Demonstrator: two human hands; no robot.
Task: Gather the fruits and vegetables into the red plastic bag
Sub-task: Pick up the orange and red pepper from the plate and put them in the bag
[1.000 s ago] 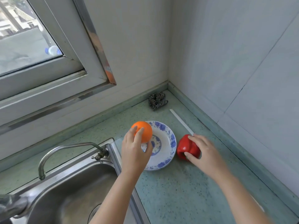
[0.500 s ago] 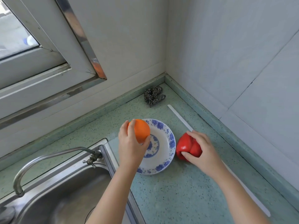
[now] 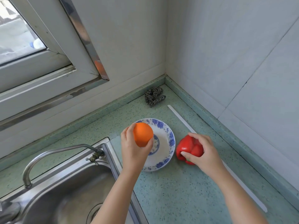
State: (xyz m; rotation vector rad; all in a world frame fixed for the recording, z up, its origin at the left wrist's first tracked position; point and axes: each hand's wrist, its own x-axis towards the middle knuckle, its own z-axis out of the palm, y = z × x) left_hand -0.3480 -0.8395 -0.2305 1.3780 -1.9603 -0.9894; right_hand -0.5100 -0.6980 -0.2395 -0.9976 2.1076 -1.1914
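My left hand (image 3: pixel 131 150) grips an orange (image 3: pixel 143 134) and holds it above a white plate with a blue flower rim (image 3: pixel 168 152). To the right of the plate, my right hand (image 3: pixel 203 152) is closed around a red bell pepper (image 3: pixel 187 147), whose green stem shows under my thumb. I cannot tell whether the pepper rests on the green speckled counter (image 3: pixel 174 188) or is just off it. No red plastic bag is in view.
A steel sink (image 3: pixel 61 196) with a curved tap (image 3: pixel 53 152) fills the lower left. A metal scouring pad (image 3: pixel 154 96) lies in the corner by the walls. A white strip (image 3: pixel 181 118) runs along the counter near the right wall. A window frame (image 3: pixel 48 78) is upper left.
Both hands stay closed on their fruit and have drawn slightly toward me. The pepper has tipped up in my right hand, showing its stem end.
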